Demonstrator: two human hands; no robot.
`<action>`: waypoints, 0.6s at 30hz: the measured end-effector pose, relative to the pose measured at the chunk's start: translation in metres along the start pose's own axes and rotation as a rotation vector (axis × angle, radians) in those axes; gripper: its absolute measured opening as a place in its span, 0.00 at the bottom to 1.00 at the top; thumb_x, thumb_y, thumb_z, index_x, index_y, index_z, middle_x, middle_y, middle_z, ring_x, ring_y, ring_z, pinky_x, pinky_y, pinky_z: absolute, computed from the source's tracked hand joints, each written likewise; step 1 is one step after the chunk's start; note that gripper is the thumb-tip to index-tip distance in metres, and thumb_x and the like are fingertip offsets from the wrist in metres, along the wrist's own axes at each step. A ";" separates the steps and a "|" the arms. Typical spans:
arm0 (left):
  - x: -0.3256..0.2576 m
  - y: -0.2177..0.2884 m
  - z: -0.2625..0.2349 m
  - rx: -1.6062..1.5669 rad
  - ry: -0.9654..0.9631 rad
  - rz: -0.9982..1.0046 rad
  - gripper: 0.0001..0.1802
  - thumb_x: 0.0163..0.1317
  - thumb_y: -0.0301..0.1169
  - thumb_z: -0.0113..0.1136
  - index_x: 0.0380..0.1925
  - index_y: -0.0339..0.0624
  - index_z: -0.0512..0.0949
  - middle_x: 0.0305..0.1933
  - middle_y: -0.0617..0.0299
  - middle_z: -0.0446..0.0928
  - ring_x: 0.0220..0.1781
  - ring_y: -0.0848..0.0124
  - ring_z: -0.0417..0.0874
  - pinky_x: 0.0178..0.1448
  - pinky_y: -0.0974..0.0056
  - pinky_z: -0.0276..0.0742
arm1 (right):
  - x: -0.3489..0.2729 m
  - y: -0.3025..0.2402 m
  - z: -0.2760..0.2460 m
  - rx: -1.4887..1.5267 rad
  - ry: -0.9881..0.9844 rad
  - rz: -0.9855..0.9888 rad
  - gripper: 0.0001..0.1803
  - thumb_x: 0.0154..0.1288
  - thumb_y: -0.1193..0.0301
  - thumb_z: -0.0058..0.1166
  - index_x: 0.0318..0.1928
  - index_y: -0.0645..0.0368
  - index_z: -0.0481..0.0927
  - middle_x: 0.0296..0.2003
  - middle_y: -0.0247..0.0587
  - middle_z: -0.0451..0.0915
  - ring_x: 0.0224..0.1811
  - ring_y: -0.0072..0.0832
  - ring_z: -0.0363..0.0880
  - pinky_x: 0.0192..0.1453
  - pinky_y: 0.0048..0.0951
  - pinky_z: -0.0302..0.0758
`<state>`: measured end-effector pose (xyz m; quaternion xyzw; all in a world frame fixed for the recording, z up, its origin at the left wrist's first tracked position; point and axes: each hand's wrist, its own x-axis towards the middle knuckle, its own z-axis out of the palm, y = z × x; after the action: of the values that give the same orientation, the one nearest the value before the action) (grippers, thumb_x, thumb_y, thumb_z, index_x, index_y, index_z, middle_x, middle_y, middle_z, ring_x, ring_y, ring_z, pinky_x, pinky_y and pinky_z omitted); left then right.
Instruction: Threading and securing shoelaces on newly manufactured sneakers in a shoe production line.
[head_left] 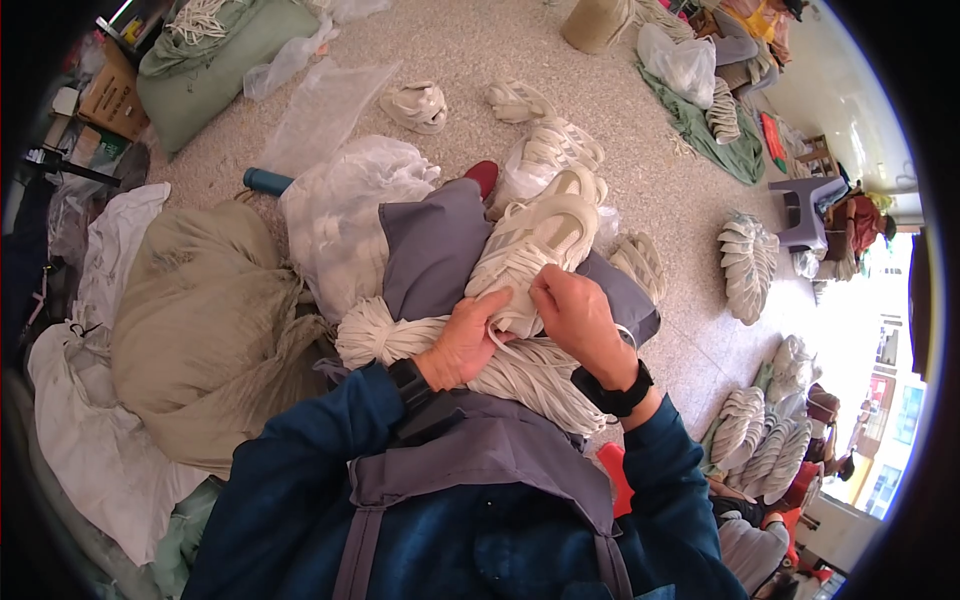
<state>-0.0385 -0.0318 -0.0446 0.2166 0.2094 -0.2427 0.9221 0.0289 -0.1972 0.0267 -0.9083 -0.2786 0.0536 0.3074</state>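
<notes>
The shoe (525, 250) is cream-white with pale grey stripes on its side. It rests over the lap (432, 250), its opening upward, the toe at the near end and the heel pointing away, slightly right. Just below the toe, the bundle (535, 385) of cream laces lies crosswise, gathered tight near its left end, its strands spreading loosely rightward, partly covered.

Left of your grip you've got a fat tan sack (195, 330), with a crumpled white cloth (80, 430) further out past it. Ahead-left of the grip there's a teal cylinder (267, 181), then way beyond it a stuffed green sack (195, 80) and a cardboard box (115, 95). Well off ahead-right of your grip is a purple-grey stool (797, 190), plus a green sheet (735, 155) on the floor (690, 255).
</notes>
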 end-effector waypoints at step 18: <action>-0.002 -0.002 -0.003 0.104 0.035 -0.021 0.21 0.68 0.30 0.66 0.61 0.49 0.77 0.57 0.68 0.82 0.59 0.72 0.81 0.62 0.56 0.76 | 0.005 -0.011 -0.012 -0.103 0.124 -0.127 0.03 0.63 0.77 0.59 0.36 0.62 0.79 0.33 0.49 0.78 0.39 0.51 0.80 0.43 0.46 0.77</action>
<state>-0.0421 -0.0315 -0.0466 0.2665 0.2149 -0.2591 0.9031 0.0311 -0.1935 0.0428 -0.9049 -0.3187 -0.0367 0.2797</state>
